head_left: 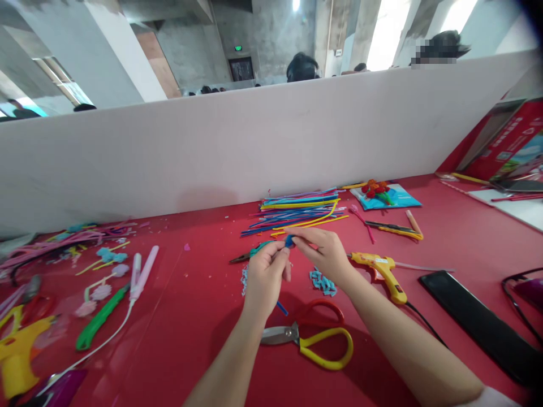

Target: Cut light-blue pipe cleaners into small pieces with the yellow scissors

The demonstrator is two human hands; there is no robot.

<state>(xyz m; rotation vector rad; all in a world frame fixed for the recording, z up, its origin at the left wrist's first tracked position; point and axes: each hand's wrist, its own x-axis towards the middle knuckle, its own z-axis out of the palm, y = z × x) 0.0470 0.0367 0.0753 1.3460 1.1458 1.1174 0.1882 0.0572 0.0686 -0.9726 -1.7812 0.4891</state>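
Note:
Above the middle of the red table, my left hand (268, 271) pinches a small blue piece of pipe cleaner (289, 241). The fingertips of my right hand (324, 251) close on the same piece from the other side. A thin blue strip (282, 308) shows below my left hand; whether it joins the held piece is hidden. Scissors (292, 333) with red and yellow handles lie under my wrists, blades partly behind my left forearm. Pliers (240, 258) with teal handles rest beyond my left hand. Beside my right wrist sits a pile of short light-blue pieces (322, 281).
Pipe cleaners (297, 215) lie before the white partition (212, 152). To the right are a yellow glue gun (377, 265) and a long black case-like object (479, 322). Leftward lie a pink corded tool (142, 274), a green-handled cutter (102, 319) and another glue gun (21, 353).

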